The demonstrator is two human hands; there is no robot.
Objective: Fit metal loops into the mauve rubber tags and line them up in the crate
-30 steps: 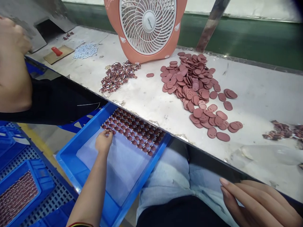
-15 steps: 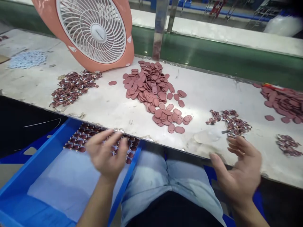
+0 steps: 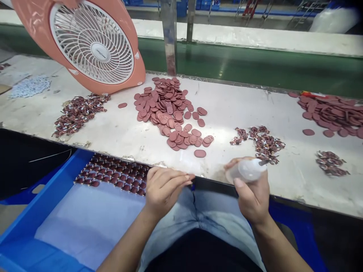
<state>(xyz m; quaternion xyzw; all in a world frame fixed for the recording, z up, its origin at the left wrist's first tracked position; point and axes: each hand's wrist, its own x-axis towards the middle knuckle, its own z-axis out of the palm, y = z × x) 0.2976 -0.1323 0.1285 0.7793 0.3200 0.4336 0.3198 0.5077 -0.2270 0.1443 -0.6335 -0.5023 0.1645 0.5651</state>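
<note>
My left hand (image 3: 166, 189) is closed at the table's front edge, with a reddish-brown oval piece (image 3: 191, 176) at its fingertips. In my right hand (image 3: 253, 196) is a translucent squeeze bottle (image 3: 246, 170), tilted with its thin dark tip pointing right, by a cluster of small dark knotted pieces (image 3: 268, 145). A large pile of reddish-brown oval pieces (image 3: 170, 102) lies beyond my hands. Rows of assembled dark pieces (image 3: 113, 175) rest on a white sheet (image 3: 93, 223) in the blue bin (image 3: 53, 173), left of my left hand.
An orange fan (image 3: 99, 51) stands at the back left beside more knotted pieces (image 3: 78, 113) and a light blue pile (image 3: 31, 86). A metal post (image 3: 169, 45) rises behind the ovals. Further ovals (image 3: 334, 113) and knotted pieces (image 3: 330, 163) lie on the right.
My right hand has taken hold of the bottle. My left hand has moved right from over the bin and closed on an oval piece. The view has shifted slightly.
</note>
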